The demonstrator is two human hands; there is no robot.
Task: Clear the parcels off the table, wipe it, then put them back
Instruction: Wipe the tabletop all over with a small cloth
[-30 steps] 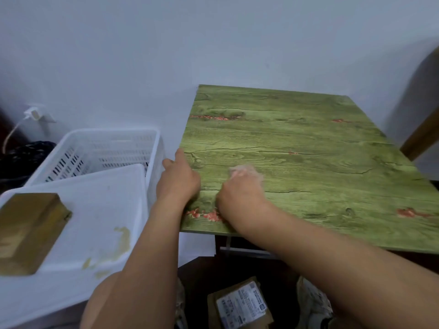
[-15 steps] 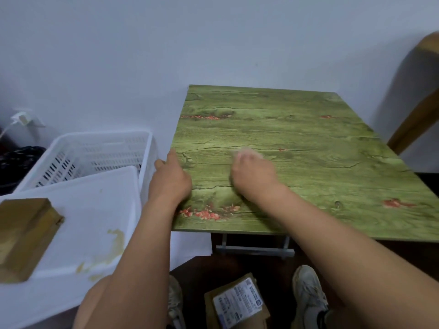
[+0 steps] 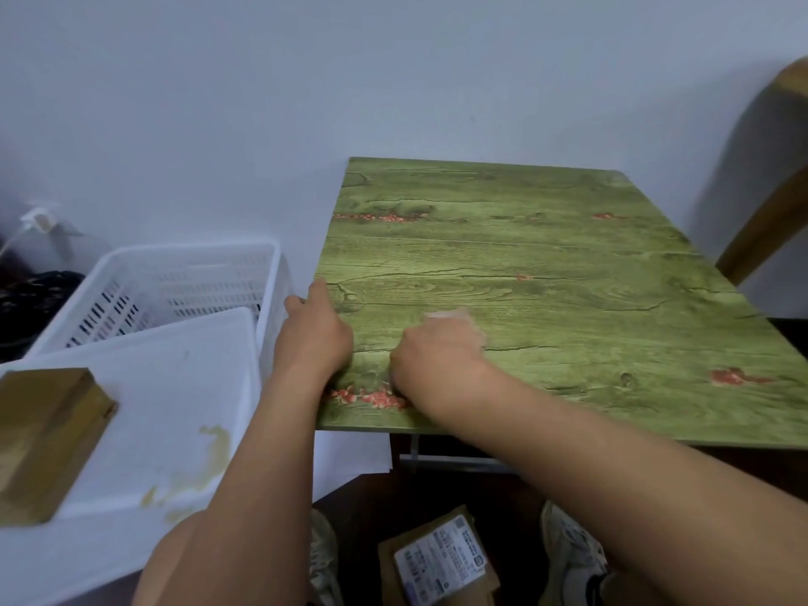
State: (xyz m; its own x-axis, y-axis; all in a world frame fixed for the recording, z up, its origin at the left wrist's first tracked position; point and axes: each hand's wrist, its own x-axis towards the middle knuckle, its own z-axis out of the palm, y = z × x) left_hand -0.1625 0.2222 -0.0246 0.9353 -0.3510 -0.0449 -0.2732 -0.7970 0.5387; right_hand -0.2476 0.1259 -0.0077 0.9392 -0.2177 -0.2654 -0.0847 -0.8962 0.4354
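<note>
Head view — right hand [image 3: 437, 356] clutches wipe [image 3: 450, 316], peeking beyond knuckles; left hand [image 3: 317, 334] grips table [image 3: 568, 277].

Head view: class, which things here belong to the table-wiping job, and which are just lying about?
Job: table; pale cloth under the right hand; left hand gripping the table edge; labelled parcel on the floor.
Lying about: white basket; white tray; wall plug.

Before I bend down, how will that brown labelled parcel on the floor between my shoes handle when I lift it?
The parcel probably stays stiff: flat faces, straight edges, like cardboard. Likely light: it looks compact beside the right shoe. Its label may feel slick.
</note>
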